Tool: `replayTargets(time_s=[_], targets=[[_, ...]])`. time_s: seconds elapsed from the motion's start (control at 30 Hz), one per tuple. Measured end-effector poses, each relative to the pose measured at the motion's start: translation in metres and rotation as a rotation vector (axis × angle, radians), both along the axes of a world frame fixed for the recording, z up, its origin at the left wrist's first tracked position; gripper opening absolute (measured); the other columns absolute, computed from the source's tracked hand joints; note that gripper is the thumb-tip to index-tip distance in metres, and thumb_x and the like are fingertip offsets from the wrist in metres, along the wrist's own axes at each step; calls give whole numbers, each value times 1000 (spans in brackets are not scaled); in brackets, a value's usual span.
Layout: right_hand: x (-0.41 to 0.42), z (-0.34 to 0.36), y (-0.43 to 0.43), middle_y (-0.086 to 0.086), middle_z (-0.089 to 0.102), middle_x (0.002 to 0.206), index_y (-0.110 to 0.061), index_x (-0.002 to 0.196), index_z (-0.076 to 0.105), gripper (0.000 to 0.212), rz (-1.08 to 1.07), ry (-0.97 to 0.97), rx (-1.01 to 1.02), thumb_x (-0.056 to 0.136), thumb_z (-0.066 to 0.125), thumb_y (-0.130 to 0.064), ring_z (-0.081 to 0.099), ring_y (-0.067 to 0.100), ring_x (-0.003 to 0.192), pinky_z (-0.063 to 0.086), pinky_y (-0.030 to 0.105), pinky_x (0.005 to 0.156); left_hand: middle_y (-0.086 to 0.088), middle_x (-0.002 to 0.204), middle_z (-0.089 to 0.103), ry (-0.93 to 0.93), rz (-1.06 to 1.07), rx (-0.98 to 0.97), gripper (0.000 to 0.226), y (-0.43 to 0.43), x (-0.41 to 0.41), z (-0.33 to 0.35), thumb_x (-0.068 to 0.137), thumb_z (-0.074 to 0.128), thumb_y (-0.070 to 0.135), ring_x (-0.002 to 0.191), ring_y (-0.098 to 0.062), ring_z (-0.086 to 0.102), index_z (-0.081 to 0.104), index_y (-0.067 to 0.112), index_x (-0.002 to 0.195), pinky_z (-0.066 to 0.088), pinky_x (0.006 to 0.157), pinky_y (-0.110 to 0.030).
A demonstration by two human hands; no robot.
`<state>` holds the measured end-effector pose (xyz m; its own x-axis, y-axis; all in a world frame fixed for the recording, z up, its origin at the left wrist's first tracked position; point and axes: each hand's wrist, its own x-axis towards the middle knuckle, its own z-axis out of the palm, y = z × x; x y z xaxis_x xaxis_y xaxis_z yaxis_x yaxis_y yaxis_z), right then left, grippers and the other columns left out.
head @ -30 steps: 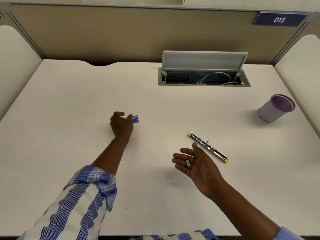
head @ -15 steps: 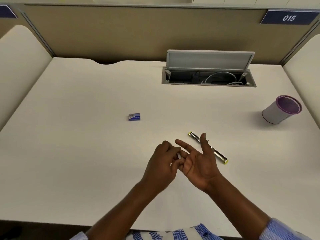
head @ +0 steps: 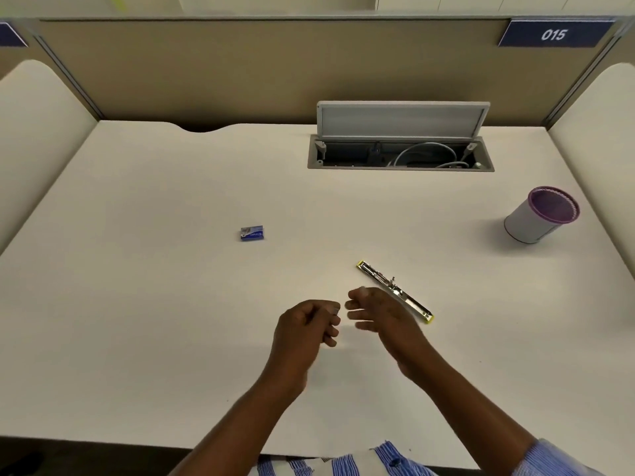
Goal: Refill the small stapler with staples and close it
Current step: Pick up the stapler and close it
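Observation:
The small stapler [head: 395, 292] lies flat on the white desk [head: 137, 304], swung fully open, its metal rails showing between yellow ends. A blue staple box [head: 252, 232] sits alone to the left of it. My left hand [head: 305, 331] hovers in front of the stapler with thumb and fingers pinched on a small pale staple strip [head: 335, 309], of which only a sliver shows. My right hand [head: 381, 314] is beside it, palm turned left, fingers apart and blurred, and it covers the near side of the stapler's middle. The two hands are a little apart.
A purple-rimmed mesh pen cup [head: 543, 214] stands at the far right. An open cable hatch [head: 400, 152] with cords inside is set into the back of the desk. Partition walls close in the back and both sides.
My left hand left the staple box, came to my right palm and pinched the strip there. It now holds the strip, and the hands have drawn apart; my right hand has turned sideways.

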<state>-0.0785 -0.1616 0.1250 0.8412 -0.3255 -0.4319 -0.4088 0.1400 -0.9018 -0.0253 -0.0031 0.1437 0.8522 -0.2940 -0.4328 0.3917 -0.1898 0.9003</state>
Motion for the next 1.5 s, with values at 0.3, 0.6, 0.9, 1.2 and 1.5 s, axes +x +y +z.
replayTargets(time_s=[0.3, 0.6, 0.9, 1.2, 1.5], targets=[[-4, -38, -70, 5, 63, 116, -17, 121, 63, 35, 12, 27, -1012, 89, 71, -30, 64, 26, 100, 52, 34, 75, -12, 76, 71, 381, 93, -385, 28, -6, -5, 9, 99, 51, 3, 61, -18, 64, 77, 1, 89, 54, 54, -27], [22, -57, -81, 10, 60, 110, -12, 112, 65, 27, 250, 196, -1156, 91, 67, -29, 59, 33, 103, 47, 37, 72, -15, 80, 71, 370, 118, -336, 17, -6, -18, 6, 96, 57, 2, 63, -19, 63, 72, -4, 99, 54, 55, -27], [16, -36, -64, 11, 73, 88, -7, 94, 63, 15, 5, 119, -482, 91, 67, -21, 73, 23, 69, 59, 37, 63, -14, 79, 72, 316, 141, -298, 18, -2, -21, 11, 97, 56, 1, 63, -20, 64, 74, -2, 95, 55, 56, -29], [-15, 8, -27, 7, 78, 91, -15, 103, 58, 18, 13, -30, -51, 90, 69, -15, 68, 17, 64, 52, 30, 58, -13, 85, 77, -2, 48, -177, 19, -13, -2, 35, 94, 63, 3, 67, -18, 65, 79, 10, 85, 56, 60, -28], [-28, 32, -12, -13, 70, 93, -40, 100, 56, 22, 88, -168, -393, 89, 71, -30, 70, 18, 68, 60, 47, 64, 5, 74, 76, -385, -64, 136, 13, -21, 23, 59, 88, 71, 13, 60, -10, 70, 75, 21, 78, 54, 57, -16]])
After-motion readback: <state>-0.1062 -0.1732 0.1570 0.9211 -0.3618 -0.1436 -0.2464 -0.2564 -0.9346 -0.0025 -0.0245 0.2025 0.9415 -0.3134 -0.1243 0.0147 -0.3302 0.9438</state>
